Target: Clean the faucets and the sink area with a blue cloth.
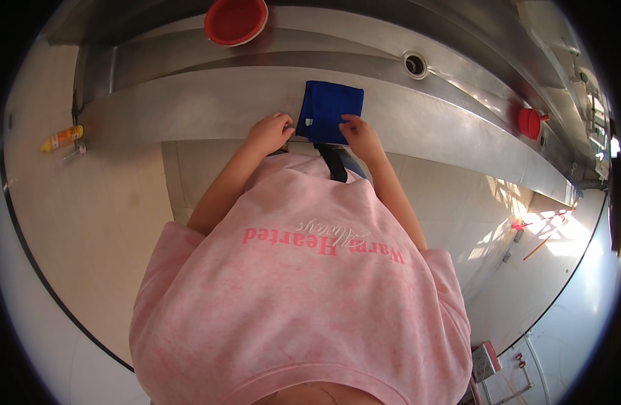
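A folded blue cloth [330, 109] with a small white tag lies on the wide metal rim of a long steel trough sink [214, 101], right at its near edge. My left hand [272, 131] rests on the rim just left of the cloth, fingers loosely curled and holding nothing. Over the cloth's lower right corner is my right hand [358, 134], its fingers bent and apart; whether the fingertips press on the fabric is hard to tell. No part of the cloth is gripped.
A red plastic basin [237, 20] sits in the trough at the upper left. Right of it is a round drain [414, 65]. A red dipper [530, 123] lies farther right. At the far left are a yellow-orange bottle [63, 138] and a clear bottle [73, 154].
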`<action>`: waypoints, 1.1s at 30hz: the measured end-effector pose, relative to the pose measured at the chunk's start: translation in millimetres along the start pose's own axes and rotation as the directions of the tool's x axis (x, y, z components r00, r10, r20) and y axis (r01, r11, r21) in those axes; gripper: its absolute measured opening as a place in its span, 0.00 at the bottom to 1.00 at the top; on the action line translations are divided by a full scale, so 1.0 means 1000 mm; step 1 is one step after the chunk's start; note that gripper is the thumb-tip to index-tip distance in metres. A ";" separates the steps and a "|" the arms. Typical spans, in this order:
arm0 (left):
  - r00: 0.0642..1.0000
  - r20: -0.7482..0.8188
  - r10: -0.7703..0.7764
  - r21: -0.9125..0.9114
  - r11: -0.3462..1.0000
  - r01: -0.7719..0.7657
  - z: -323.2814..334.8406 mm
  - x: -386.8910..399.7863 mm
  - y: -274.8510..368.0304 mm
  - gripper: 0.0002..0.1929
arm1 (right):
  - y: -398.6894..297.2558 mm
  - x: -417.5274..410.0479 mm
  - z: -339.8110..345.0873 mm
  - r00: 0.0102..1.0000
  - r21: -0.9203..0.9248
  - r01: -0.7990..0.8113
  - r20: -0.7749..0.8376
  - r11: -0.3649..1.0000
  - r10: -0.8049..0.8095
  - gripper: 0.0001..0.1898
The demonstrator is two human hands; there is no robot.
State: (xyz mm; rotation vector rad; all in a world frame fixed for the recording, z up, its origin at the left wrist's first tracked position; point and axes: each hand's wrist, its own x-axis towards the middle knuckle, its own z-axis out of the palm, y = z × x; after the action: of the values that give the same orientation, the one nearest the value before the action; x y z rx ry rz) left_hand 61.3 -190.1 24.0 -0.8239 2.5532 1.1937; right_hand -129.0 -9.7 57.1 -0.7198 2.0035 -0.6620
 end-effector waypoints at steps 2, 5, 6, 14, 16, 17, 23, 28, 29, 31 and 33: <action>1.000 -0.001 -0.016 -0.036 0.999 0.016 0.001 0.003 -0.002 0.09 | 0.026 0.015 -0.004 0.956 -0.103 -0.062 -0.291 0.993 0.030 0.22; 0.999 -0.033 -0.003 -0.019 1.000 0.003 -0.003 0.009 0.000 0.09 | 0.051 0.033 -0.009 0.857 -0.241 -0.155 -0.516 0.958 0.009 0.21; 0.998 -0.060 0.004 -0.012 1.000 -0.005 -0.006 0.008 0.002 0.09 | 0.054 0.035 -0.012 0.873 -0.201 -0.142 -0.488 0.969 0.026 0.23; 0.979 -0.173 -0.112 -0.127 0.988 0.091 -0.020 0.008 -0.025 0.11 | 0.038 0.057 0.013 0.956 0.253 -0.209 -0.151 0.945 0.252 0.21; 0.965 -0.216 -0.151 -0.171 0.978 0.115 -0.032 0.007 -0.040 0.12 | 0.028 0.054 0.010 0.969 0.400 -0.209 -0.038 0.892 0.245 0.18; 0.936 -0.284 -0.209 -0.190 0.969 0.158 -0.038 0.005 -0.044 0.13 | 0.022 0.049 0.005 0.953 0.620 -0.275 0.077 0.735 0.292 0.16; 0.706 -0.608 -0.364 -0.152 0.926 0.347 -0.075 -0.001 -0.085 0.21 | -0.013 0.059 -0.028 0.955 0.892 -0.275 0.210 0.359 0.209 0.16; 0.462 -0.733 -0.499 -0.231 0.821 0.521 -0.085 0.005 -0.141 0.29 | -0.078 0.105 -0.073 0.999 0.923 -0.027 0.032 0.385 -0.007 0.16; 0.390 -0.709 -0.588 -0.273 0.738 0.617 -0.090 0.004 -0.142 0.30 | -0.099 0.118 -0.082 0.999 0.923 0.035 -0.035 0.382 -0.007 0.16; 0.292 -0.678 -0.674 -0.328 0.634 0.701 -0.094 0.002 -0.152 0.32 | -0.158 0.136 -0.100 0.977 0.870 0.208 -0.167 0.448 -0.131 0.18; 0.195 -0.665 -0.721 -0.355 0.535 0.766 -0.093 0.001 -0.164 0.33 | -0.226 0.152 -0.117 0.921 0.833 0.372 -0.278 0.410 -0.273 0.19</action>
State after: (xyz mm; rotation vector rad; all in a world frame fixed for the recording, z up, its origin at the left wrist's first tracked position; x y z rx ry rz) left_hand 158.1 -345.4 -21.1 -2.6304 1.9404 0.4087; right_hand -245.1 -251.6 182.5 -0.4032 1.2662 -1.8308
